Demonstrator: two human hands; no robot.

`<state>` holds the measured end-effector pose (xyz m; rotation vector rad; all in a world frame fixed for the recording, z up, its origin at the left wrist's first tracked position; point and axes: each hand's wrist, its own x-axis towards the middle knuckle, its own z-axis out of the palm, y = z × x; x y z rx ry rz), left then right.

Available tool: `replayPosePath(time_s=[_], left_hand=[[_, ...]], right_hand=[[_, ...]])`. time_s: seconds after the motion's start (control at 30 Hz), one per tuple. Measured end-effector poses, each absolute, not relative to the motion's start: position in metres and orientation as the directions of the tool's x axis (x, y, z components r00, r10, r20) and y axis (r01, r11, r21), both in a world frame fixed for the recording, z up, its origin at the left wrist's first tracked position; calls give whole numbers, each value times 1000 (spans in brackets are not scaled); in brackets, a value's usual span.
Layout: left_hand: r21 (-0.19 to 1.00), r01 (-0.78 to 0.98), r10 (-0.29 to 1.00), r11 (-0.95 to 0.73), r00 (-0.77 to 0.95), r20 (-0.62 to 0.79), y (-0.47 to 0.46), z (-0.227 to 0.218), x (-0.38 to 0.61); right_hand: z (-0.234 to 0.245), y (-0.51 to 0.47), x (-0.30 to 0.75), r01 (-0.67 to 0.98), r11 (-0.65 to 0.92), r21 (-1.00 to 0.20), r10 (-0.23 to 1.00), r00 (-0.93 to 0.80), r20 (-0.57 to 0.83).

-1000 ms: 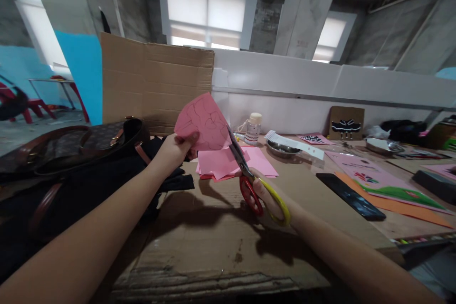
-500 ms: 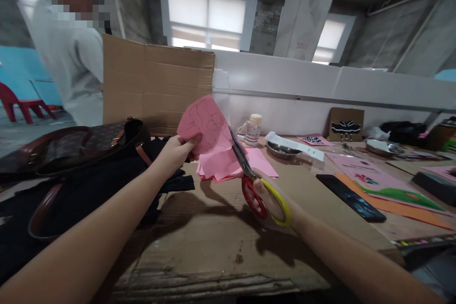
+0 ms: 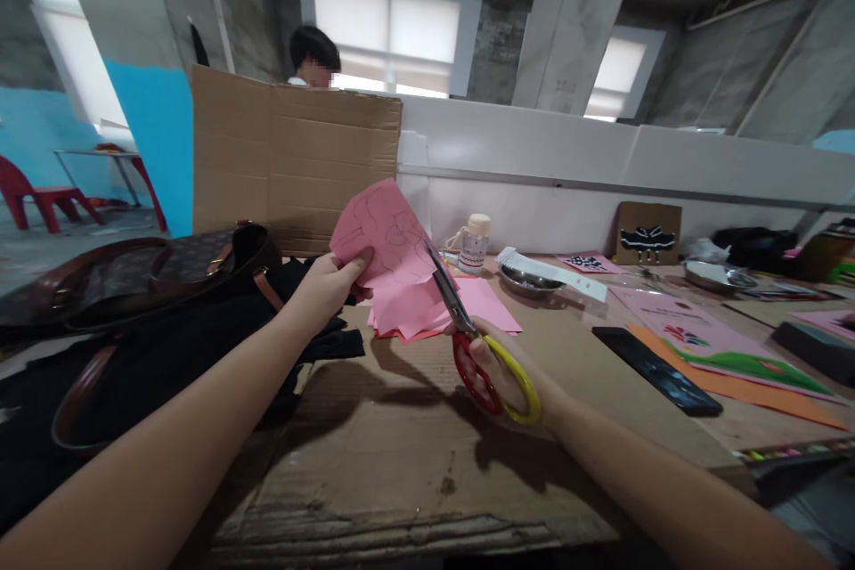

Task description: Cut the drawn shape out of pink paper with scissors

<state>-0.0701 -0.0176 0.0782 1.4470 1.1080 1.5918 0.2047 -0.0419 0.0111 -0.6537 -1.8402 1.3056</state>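
Observation:
My left hand pinches the lower left edge of a pink paper sheet that has curved pencil lines drawn on it. Held up at a tilt, the sheet is above a stack of pink paper on the cardboard. My right hand grips a pair of scissors with one red and one yellow handle, its fingers through the loops. The blades point up and left, touching the right edge of the sheet. Whether they are fully closed is hard to make out.
A brown handbag lies on dark cloth at the left, before an upright cardboard sheet. Behind the paper stand a bottle and a metal bowl. A phone lies right. A person's head shows beyond the cardboard.
The pink sheet has turned slightly and the scissors have shifted a little left against its edge. The person in white has gone from the left; a head now shows behind the cardboard.

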Motion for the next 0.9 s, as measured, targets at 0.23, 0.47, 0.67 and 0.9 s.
replayPosePath(time_s=[0.23,0.47,0.67,0.9], left_hand=[[918,95,914,-384,-98,393,-17,77,-70],[927,104,930,-361,-39,367,-20,76,-67],[910,170,924,-377,1,382,-20,77,-69],[916,210,932,-341,-55,359,-20,79,-70]], right_hand=[[15,-45,206,-27,390,-920,735,-593,329],[11,-42,207,-30,435,-900,718,-592,367],[14,-43,207,19,464,-885,734,-567,373],[23,-47,209,55,454,-889,719,-612,329]])
